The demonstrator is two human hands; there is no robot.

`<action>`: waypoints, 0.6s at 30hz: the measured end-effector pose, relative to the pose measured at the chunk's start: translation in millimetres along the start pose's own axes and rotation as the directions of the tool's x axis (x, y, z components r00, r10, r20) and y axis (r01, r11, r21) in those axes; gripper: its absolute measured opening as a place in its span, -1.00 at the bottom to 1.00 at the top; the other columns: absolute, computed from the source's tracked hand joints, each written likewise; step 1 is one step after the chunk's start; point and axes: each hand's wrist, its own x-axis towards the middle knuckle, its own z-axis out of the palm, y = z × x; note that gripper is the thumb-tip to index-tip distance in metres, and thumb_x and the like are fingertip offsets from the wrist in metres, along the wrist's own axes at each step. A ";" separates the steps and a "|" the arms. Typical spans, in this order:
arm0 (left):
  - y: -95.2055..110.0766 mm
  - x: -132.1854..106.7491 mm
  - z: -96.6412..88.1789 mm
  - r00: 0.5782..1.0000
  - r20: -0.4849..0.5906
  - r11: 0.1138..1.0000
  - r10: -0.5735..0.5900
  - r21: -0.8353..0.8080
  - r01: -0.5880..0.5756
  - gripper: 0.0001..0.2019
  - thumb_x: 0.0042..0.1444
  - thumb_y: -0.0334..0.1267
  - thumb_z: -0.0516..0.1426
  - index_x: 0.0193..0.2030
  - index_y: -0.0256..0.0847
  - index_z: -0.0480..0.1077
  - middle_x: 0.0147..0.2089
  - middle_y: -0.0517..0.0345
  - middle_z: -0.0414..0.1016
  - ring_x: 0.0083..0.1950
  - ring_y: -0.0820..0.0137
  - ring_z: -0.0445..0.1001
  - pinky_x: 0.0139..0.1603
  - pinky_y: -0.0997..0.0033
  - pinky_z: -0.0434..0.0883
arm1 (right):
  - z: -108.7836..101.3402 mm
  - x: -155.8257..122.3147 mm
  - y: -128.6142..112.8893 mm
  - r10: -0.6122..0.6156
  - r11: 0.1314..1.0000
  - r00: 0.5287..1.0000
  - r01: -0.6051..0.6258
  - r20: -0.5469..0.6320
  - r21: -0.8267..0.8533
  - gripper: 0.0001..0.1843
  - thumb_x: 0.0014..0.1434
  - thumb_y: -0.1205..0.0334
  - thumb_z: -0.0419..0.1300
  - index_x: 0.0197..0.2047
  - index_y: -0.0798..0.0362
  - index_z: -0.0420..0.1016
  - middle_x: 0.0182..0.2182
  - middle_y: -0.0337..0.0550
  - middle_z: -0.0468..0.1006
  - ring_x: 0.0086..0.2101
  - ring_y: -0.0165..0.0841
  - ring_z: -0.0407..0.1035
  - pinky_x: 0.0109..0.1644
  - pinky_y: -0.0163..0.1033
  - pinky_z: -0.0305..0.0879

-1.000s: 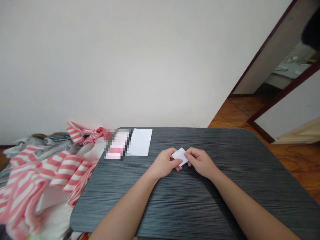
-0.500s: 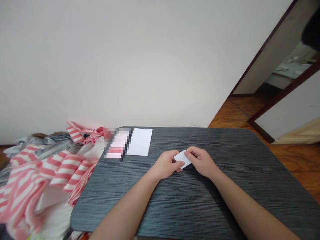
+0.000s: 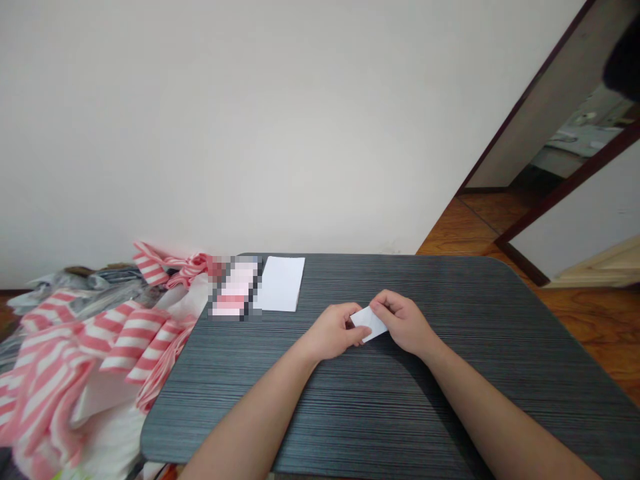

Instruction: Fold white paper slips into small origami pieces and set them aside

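Note:
A small folded white paper (image 3: 369, 323) is pinched between both of my hands just above the dark striped table (image 3: 380, 407), near its middle. My left hand (image 3: 333, 331) grips the paper's left edge with curled fingers. My right hand (image 3: 404, 323) holds the right side, fingers closed over its top. Only a narrow strip of the paper shows between the two hands.
A white paper stack (image 3: 281, 283) and a blurred pink object (image 3: 234, 290) lie at the table's far left. Red-and-white striped bags (image 3: 75, 353) are heaped left of the table. A wall stands behind; a doorway (image 3: 560, 147) and wooden floor lie to the right.
The visible part of the paper has shrunk and tilted flatter, shifting slightly right and down as both hands closed in over it. My arms stay in place.

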 end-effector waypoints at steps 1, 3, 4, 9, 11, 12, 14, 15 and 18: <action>-0.5 0.1 0.0 1.000 -0.002 1.000 -0.001 -0.002 0.001 -0.83 -0.01 -0.23 0.14 -0.31 -0.30 0.37 -0.47 0.14 0.44 -0.47 0.47 0.40 -0.50 0.55 0.26 | 0.1 0.0 0.3 0.004 1.000 1.000 -0.004 -0.001 0.002 -0.78 0.18 0.15 0.05 -0.43 0.06 0.33 -0.55 -0.27 0.32 -0.51 -0.43 0.20 -0.46 -0.34 0.13; -1.4 0.3 -0.2 1.000 -0.005 1.000 -0.003 -0.001 0.003 -0.82 -0.02 -0.23 0.14 -0.31 -0.30 0.37 -0.47 0.13 0.44 -0.48 0.47 0.40 -0.50 0.55 0.26 | 0.5 0.5 1.2 0.011 1.000 1.000 -0.011 -0.001 0.006 -0.79 0.17 0.15 0.05 -0.43 0.07 0.33 -0.55 -0.27 0.32 -0.51 -0.43 0.21 -0.46 -0.34 0.13; -1.8 0.3 -0.4 1.000 -0.005 1.000 -0.003 0.002 0.003 -0.82 -0.02 -0.23 0.15 -0.31 -0.30 0.37 -0.47 0.13 0.44 -0.48 0.47 0.40 -0.50 0.55 0.26 | 0.8 0.8 1.7 0.014 1.000 1.000 -0.014 -0.001 0.007 -0.79 0.17 0.15 0.05 -0.43 0.07 0.34 -0.55 -0.27 0.33 -0.51 -0.43 0.21 -0.46 -0.34 0.13; -4.1 1.2 -1.1 1.000 -0.003 1.000 -0.003 0.011 0.003 -0.82 -0.01 -0.23 0.14 -0.29 -0.29 0.37 -0.46 0.12 0.45 -0.46 0.45 0.42 -0.48 0.54 0.29 | 2.0 1.4 3.7 0.014 1.000 1.000 -0.014 -0.006 0.005 -0.80 0.17 0.15 0.06 -0.42 0.07 0.34 -0.54 -0.27 0.34 -0.51 -0.43 0.22 -0.45 -0.34 0.15; -5.3 2.1 -1.4 1.000 -0.004 1.000 -0.009 -0.013 0.009 -0.82 0.00 -0.23 0.14 -0.28 -0.29 0.36 -0.46 0.12 0.45 -0.46 0.45 0.43 -0.48 0.53 0.31 | 2.4 1.4 4.0 0.018 0.999 1.000 -0.018 0.002 0.026 -0.82 0.18 0.15 0.06 -0.38 0.06 0.35 -0.52 -0.26 0.36 -0.50 -0.43 0.24 -0.44 -0.34 0.16; -5.9 2.8 -1.5 1.000 -0.009 0.999 -0.013 -0.032 0.013 -0.82 0.01 -0.23 0.13 -0.28 -0.29 0.36 -0.45 0.11 0.45 -0.46 0.44 0.44 -0.47 0.52 0.32 | 2.6 1.4 4.1 0.021 0.999 1.000 -0.022 0.013 0.042 -0.83 0.18 0.15 0.06 -0.34 0.06 0.36 -0.50 -0.25 0.38 -0.49 -0.43 0.25 -0.43 -0.34 0.17; -6.5 4.1 -1.7 0.999 -0.028 0.996 -0.021 -0.082 0.018 -0.82 0.02 -0.23 0.13 -0.26 -0.29 0.34 -0.43 0.10 0.46 -0.45 0.44 0.44 -0.45 0.51 0.34 | 2.7 1.2 3.8 0.025 0.996 0.998 -0.030 0.058 0.080 -0.84 0.18 0.15 0.06 -0.28 0.05 0.37 -0.46 -0.24 0.42 -0.46 -0.42 0.29 -0.39 -0.33 0.21; -6.5 4.6 -1.8 0.999 -0.037 0.994 -0.022 -0.106 0.018 -0.82 0.02 -0.24 0.13 -0.26 -0.28 0.33 -0.42 0.09 0.47 -0.45 0.44 0.45 -0.45 0.51 0.35 | 2.6 1.0 3.5 0.027 0.995 0.996 -0.035 0.088 0.094 -0.83 0.19 0.15 0.05 -0.28 0.06 0.37 -0.45 -0.23 0.44 -0.46 -0.42 0.31 -0.38 -0.33 0.22; -6.0 5.6 -1.7 0.999 -0.046 0.989 -0.012 -0.150 0.005 -0.82 0.02 -0.24 0.13 -0.27 -0.29 0.32 -0.37 0.07 0.48 -0.44 0.45 0.45 -0.42 0.49 0.37 | 2.1 0.0 3.1 0.049 0.995 0.988 -0.062 0.147 0.082 -0.79 0.20 0.13 0.03 -0.36 0.07 0.35 -0.52 -0.24 0.43 -0.49 -0.42 0.31 -0.38 -0.32 0.23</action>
